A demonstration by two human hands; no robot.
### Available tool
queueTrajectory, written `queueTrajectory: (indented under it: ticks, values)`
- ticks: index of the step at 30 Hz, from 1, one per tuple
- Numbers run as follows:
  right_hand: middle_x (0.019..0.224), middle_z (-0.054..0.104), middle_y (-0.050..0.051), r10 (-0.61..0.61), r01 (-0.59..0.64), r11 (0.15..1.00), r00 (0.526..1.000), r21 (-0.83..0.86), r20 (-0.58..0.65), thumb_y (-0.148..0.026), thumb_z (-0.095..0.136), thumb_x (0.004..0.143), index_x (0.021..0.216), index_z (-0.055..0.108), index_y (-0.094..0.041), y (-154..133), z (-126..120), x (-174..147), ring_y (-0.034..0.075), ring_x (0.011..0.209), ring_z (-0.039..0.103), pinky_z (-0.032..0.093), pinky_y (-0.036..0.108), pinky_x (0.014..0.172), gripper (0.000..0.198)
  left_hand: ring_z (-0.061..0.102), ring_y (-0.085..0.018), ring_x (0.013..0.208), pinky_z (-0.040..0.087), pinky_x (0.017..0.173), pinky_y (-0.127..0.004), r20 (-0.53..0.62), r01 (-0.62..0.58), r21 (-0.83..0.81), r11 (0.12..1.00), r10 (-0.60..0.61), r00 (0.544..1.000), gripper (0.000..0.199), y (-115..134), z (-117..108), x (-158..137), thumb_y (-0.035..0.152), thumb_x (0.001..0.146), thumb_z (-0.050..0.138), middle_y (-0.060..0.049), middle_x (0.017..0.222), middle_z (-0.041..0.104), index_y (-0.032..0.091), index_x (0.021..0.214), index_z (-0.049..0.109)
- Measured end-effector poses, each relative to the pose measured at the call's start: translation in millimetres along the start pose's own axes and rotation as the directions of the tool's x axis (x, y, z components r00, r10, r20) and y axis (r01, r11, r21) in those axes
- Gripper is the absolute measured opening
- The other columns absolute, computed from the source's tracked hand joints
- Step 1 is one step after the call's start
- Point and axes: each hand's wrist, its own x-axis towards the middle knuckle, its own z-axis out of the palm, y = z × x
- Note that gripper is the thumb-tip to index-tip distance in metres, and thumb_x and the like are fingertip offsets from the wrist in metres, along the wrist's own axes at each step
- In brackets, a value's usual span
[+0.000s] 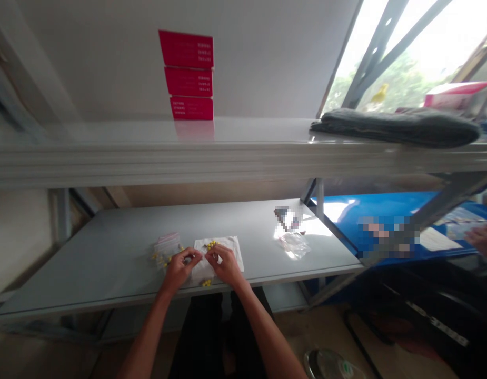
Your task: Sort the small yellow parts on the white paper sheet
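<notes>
My left hand (182, 267) and my right hand (226, 265) are close together over a white cloth or sheet (236, 247) at the table's front. Thumb and fingers are pinched on both hands, and whatever they hold is too small to make out. Small yellow pieces (212, 245) lie on the white sheet just beyond my right hand. More yellow pieces (206, 283) sit nearer the front edge, between my wrists. Left of my left hand are clear plastic bags (167, 242), with several yellow pieces on or around them.
The grey table (109, 252) stands under a shelf (247, 131) holding a stack of red boxes (191, 81) and folded grey fabric (393, 126). A clear bag (294, 245) lies to the right. Another person's hand (482, 239) shows by a blue table (341, 210).
</notes>
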Motion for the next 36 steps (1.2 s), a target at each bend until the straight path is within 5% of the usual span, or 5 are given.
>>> queueTrajectory:
  ticks: [4,10,16,36]
  values:
    - [0.074,0.065,0.002,0.070,-0.069,0.997,0.997,0.022,-0.032,-0.031,0.058,0.094,0.082,0.067,-0.021,2,1,0,0.014,0.065,0.056,0.042,0.025,0.063,0.018,0.065,-0.021,0.082,0.049,0.078,-0.028,-0.089,0.021,-0.063,0.998,-0.026,0.996,0.027,-5,0,0,0.046,0.082,0.069,-0.003,0.082,0.071,0.019,0.081,0.071]
    - [0.074,0.066,0.002,0.033,-0.032,0.999,0.999,0.030,-0.023,-0.033,0.054,0.097,0.080,0.068,-0.022,4,1,-1,0.015,0.068,0.059,0.043,0.026,0.065,0.024,0.066,-0.023,0.087,0.050,0.082,-0.030,-0.005,0.026,-0.018,0.999,-0.026,1.000,0.027,-2,-1,0,0.047,0.081,0.070,-0.004,0.088,0.073,0.020,0.085,0.073]
    - [0.076,0.071,0.004,0.074,-0.073,0.996,0.997,0.052,-0.028,-0.036,0.059,0.096,0.080,0.070,-0.022,6,4,0,0.016,0.068,0.062,0.044,0.027,0.066,0.024,0.067,-0.023,0.083,0.051,0.078,-0.030,-0.097,0.043,-0.054,0.998,-0.048,0.994,0.030,-5,1,0,0.049,0.079,0.070,-0.005,0.083,0.074,0.019,0.081,0.073]
    - [0.080,0.069,0.004,-0.029,0.032,0.999,0.995,-0.029,0.096,-0.025,0.053,0.098,0.083,0.069,-0.022,6,2,-4,0.017,0.074,0.062,0.043,0.026,0.070,0.022,0.068,-0.022,0.082,0.050,0.077,-0.029,0.001,-0.013,0.022,1.000,0.013,1.000,0.026,5,1,0,0.046,0.078,0.073,-0.003,0.081,0.074,0.021,0.077,0.074]
